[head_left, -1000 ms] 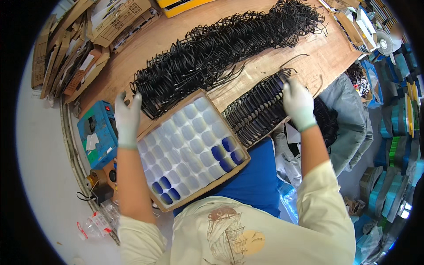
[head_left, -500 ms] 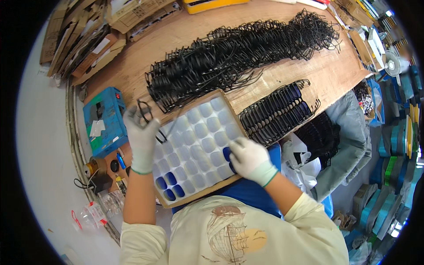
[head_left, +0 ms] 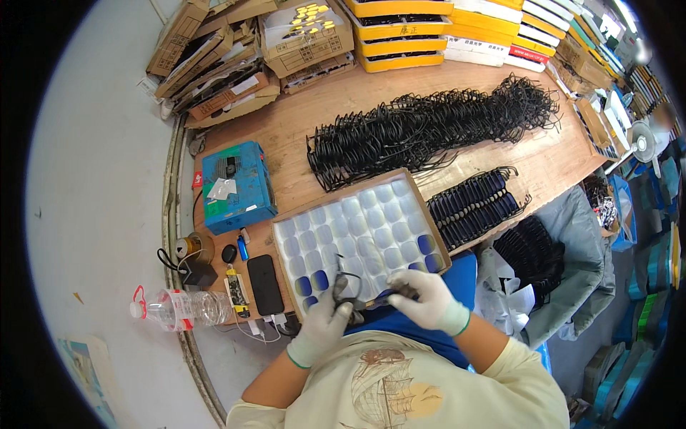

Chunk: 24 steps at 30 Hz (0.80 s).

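Both gloved hands meet close to my chest, at the near edge of a tray (head_left: pixel 429 222) of pale lenses with a few dark blue ones. My left hand (head_left: pixel 325 322) and my right hand (head_left: pixel 427 299) hold a thin black glasses frame (head_left: pixel 357 289) between them. Whether a lens sits in my fingers I cannot tell. Farther off on the wooden table (head_left: pixel 329 107) lies a long heap of black frames (head_left: pixel 429 125), and a row of frames with dark lenses (head_left: pixel 479 204) lies right of the tray.
A blue box (head_left: pixel 236 186), a black phone (head_left: pixel 265 284), a lighter and cables lie left of the tray. A plastic bottle (head_left: pixel 179 307) lies at the table's edge. Cardboard boxes (head_left: pixel 236 57) and yellow trays (head_left: pixel 407 36) stand at the back. A grey bag (head_left: pixel 572 250) with more frames is at right.
My left hand brought a black frame down from the tray's left side toward my chest. My right hand came off the lens tray and joined it on the frame.
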Tool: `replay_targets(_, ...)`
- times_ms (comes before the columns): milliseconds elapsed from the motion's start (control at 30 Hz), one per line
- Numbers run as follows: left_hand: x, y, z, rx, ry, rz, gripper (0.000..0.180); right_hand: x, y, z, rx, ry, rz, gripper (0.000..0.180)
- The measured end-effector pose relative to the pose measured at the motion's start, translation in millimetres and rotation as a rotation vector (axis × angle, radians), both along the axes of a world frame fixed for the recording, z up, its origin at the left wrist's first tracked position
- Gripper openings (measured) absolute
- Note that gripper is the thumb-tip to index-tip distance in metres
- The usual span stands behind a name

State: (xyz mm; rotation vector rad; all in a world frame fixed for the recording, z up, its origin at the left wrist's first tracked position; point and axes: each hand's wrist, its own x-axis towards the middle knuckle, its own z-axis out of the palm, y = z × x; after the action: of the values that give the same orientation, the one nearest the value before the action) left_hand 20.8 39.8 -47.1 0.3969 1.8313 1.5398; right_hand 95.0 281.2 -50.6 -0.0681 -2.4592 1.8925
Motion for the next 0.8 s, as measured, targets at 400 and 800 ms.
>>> replay_targets(400,16.6,-16.5,8.8,-0.040,0.236,-0.080,0.033,-6.0,-34.7,9.9,-0.567,-0.300,0.171,0.021)
replay_targets(800,17.6,-38.1,30.4,-0.122,0.225,-0.143,0.030,9.2,-51.9,5.6,-0.237,-0.292,0.142,0.027)
